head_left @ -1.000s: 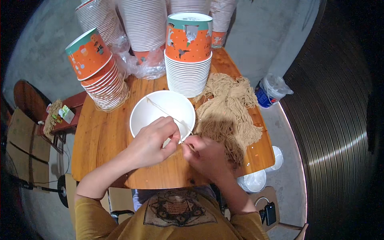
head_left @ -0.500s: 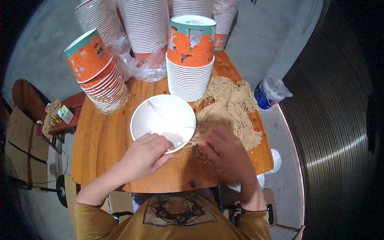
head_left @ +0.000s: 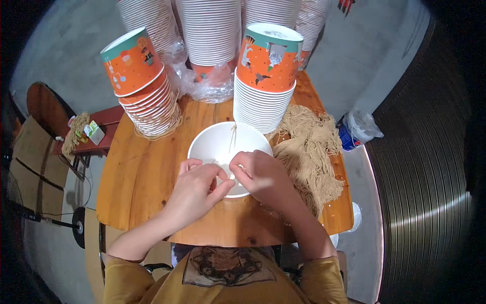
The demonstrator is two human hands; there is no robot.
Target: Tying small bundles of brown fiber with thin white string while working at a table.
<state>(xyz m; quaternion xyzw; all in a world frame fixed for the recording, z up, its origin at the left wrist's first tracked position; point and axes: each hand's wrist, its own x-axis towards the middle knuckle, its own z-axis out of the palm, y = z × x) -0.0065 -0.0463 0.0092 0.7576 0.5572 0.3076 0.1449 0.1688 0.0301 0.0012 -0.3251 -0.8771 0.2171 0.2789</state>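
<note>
A white paper bowl (head_left: 217,144) stands upright at the middle of the round wooden table (head_left: 136,177). My left hand (head_left: 195,190) and my right hand (head_left: 260,175) meet over its near rim, fingers pinched together on a thin tan string (head_left: 233,138) that runs up across the bowl's inside to the far rim. A loose heap of the same tan string (head_left: 309,152) lies on the table just right of my right hand.
Stacks of orange and teal paper bowls stand behind: one leaning at the left (head_left: 144,93), one at centre right (head_left: 264,81), taller white stacks at the back (head_left: 210,35). A plastic wrapper (head_left: 202,83) lies between them. A blue bottle in a bag (head_left: 354,131) stands off the table's right.
The string inside the bowl has swung from slanting to nearly straight toward the far rim. Both hands have drawn together at the bowl's near rim.
</note>
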